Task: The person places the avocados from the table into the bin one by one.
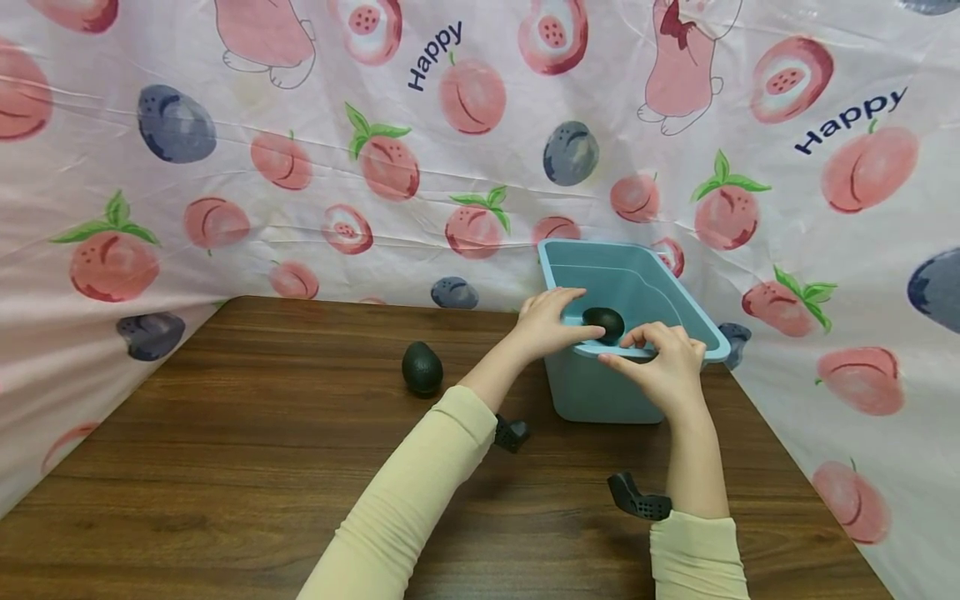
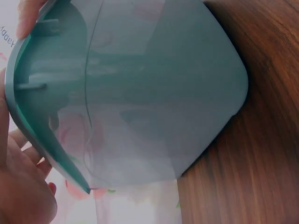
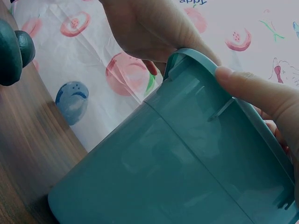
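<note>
A blue-green plastic bin (image 1: 611, 387) stands at the back right of the table. Inside it, close to the near wall, shows a dark green avocado (image 1: 603, 323). My left hand (image 1: 551, 323) reaches over the bin's near left corner, thumb and fingers spread apart beside that avocado. With the thumb outside the rim and the fingers curled inside, my right hand (image 1: 663, 362) grips the bin's near edge. In the right wrist view, my right thumb (image 3: 243, 84) lies along the rim. Another avocado (image 1: 422, 368) rests on the table, left of the bin.
The wooden table (image 1: 247, 433) meets a fruit-printed cloth (image 1: 420, 217) at the back and sides. Two dark green rounded shapes (image 3: 9, 53) overlap at the left edge of the right wrist view. Black wrist mounts (image 1: 637, 498) stick out near both forearms.
</note>
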`<state>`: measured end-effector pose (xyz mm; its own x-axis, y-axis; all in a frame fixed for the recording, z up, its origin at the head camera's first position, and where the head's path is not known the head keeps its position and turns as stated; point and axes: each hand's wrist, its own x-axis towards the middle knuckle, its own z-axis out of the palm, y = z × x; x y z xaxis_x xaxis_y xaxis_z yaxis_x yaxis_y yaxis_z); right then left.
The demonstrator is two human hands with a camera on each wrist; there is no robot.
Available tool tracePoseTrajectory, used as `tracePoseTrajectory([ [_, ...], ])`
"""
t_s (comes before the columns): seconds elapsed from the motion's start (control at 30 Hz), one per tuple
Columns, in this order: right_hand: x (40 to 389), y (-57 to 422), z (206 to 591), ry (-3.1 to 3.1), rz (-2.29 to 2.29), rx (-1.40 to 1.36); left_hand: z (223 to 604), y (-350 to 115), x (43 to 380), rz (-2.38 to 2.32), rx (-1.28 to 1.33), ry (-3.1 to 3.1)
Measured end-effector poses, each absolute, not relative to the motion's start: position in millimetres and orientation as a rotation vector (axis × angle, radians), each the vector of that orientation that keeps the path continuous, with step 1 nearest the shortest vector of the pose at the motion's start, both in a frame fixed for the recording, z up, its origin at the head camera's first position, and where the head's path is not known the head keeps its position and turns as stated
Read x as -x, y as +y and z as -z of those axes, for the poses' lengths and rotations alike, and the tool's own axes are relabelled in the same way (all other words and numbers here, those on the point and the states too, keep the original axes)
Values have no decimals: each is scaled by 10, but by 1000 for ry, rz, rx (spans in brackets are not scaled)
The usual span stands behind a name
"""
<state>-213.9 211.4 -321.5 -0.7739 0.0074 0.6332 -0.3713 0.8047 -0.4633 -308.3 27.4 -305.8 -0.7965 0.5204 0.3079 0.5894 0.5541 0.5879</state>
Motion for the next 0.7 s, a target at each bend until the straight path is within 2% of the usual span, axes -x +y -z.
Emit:
tracePoseTrajectory([
  [0.37, 2101, 2093, 3221, -2351, -772, -263, 3083, 53, 3100, 1126, 1086, -2700],
  [0.7, 2101, 2081, 3219, -2352, -772, -242, 3158, -98, 3111, 1177, 1101, -2676],
])
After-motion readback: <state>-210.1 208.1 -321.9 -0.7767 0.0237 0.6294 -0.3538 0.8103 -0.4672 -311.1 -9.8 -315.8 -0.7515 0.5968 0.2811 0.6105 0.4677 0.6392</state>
